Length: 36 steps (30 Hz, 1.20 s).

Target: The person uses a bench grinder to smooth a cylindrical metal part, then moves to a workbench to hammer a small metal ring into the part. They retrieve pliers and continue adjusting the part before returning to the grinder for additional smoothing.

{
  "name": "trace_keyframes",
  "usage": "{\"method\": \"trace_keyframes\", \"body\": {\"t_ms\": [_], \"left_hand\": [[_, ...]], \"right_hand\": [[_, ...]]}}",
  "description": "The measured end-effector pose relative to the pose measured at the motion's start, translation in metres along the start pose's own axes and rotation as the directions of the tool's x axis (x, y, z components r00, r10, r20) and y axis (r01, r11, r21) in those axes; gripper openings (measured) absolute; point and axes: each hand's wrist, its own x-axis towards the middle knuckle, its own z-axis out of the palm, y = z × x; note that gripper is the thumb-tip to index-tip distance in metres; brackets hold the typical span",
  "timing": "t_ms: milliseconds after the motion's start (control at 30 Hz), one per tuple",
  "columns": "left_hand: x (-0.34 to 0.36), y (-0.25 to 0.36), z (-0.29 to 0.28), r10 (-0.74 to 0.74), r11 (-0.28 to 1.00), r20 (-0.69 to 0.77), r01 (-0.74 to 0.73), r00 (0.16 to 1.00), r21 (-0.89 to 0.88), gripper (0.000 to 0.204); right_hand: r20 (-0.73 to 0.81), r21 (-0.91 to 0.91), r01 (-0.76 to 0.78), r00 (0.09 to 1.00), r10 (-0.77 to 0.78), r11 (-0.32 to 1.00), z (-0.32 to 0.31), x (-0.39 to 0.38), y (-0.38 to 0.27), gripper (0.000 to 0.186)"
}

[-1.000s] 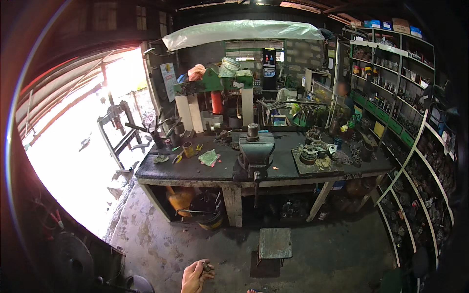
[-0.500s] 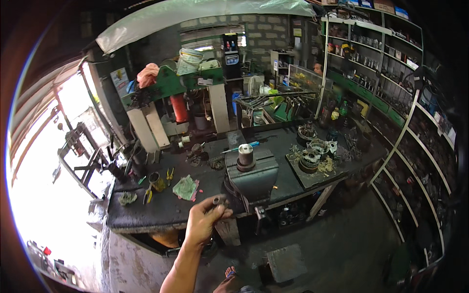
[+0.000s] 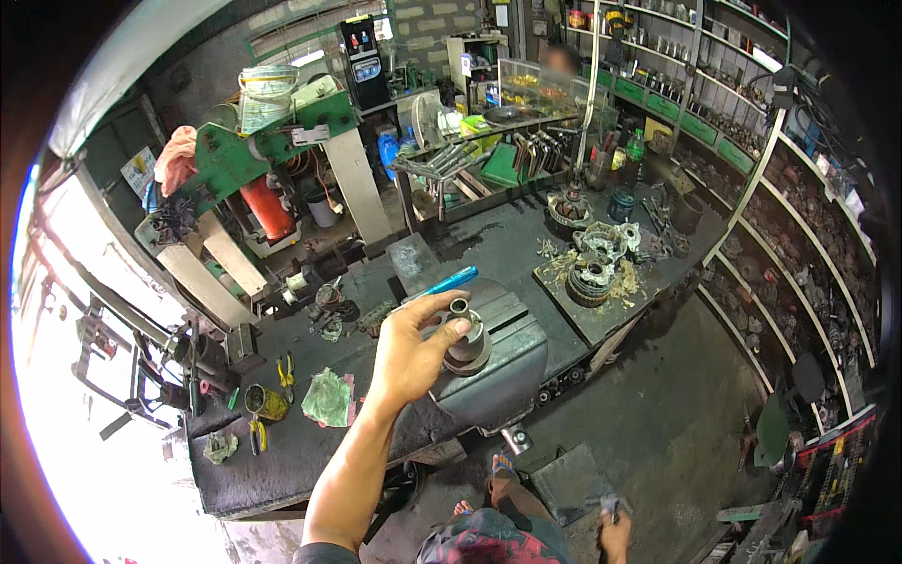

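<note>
My left hand (image 3: 413,343) grips a small metal sleeve (image 3: 458,306) directly over a larger metal cylinder (image 3: 467,352) with a wide base, which sits on top of the bench vise (image 3: 503,376); whether the sleeve rests on the cylinder I cannot tell. A blue-handled tool (image 3: 455,276) lies just behind them. My right hand (image 3: 614,526) is low at the lower right, closed on a small grey metal object, too small to name, beside my legs.
The black workbench (image 3: 235,479) holds pliers (image 3: 287,376), a green cloth (image 3: 329,399) and greasy parts on a board (image 3: 554,301). A stool (image 3: 564,475) stands below. A green press (image 3: 216,160) is behind, shelves (image 3: 799,235) line the right, and a person (image 3: 561,64) is beyond the bench.
My left hand has risen with the sleeve from low in view to above the vise. My view has moved closer to the bench and tilted down, and my right hand has entered at the lower right.
</note>
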Motion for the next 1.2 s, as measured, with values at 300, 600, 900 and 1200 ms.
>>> {"method": "trace_keyframes", "body": {"t_ms": [300, 600, 900, 1200], "left_hand": [[-0.006, 0.008, 0.006, 0.085, 0.979, -0.084, -0.068, 0.993, 0.192, 0.038], [-0.012, -0.004, 0.018, 0.19, 0.961, -0.164, -0.148, 0.968, 0.234, 0.036], [-0.01, -0.022, 0.022, 0.236, 0.97, -0.232, -0.213, 0.944, 0.12, 0.04], [-0.007, -0.031, 0.021, 0.114, 0.987, -0.231, -0.136, 0.966, -0.084, 0.039]], "right_hand": [[0.241, 0.525, 0.095, 0.937, -0.255, 0.846, -0.108, 0.082, -0.297, 0.036], [0.244, 0.436, 0.617, 0.62, -0.745, 0.656, -0.168, 0.03, -0.507, 0.035], [0.186, 0.21, 0.961, 0.141, -0.972, 0.179, -0.144, -0.041, -0.62, 0.028], [0.387, -0.06, 0.993, 0.113, -0.915, 0.097, -0.13, -0.05, -0.637, 0.034]]}}
